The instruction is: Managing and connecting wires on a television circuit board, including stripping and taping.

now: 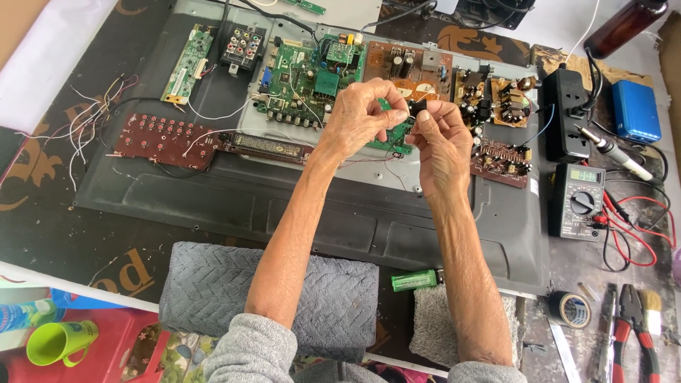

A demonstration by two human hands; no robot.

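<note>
1. Fingers first: my right hand has thumb and forefinger pinched on a small black part. My left hand has its fingertips closed on the edge of a little green board. Both are held up in the air over the middle of the panel, just in front of the main board.
2. Doing it well, I reckon: keep the board steady with the left, move only the right, line the part up square, and don't force it. Elbows braced would help.
3. Around that: a brown board near the panel's far edge, a red keypad board at its left edge, a meter and a power strip off its right edge.
4. Hard to tell: my fingers cover most of the black part, so I can't see pins or whether it's touching the green board. The pliers are cut off by the frame's bottom edge.
</note>
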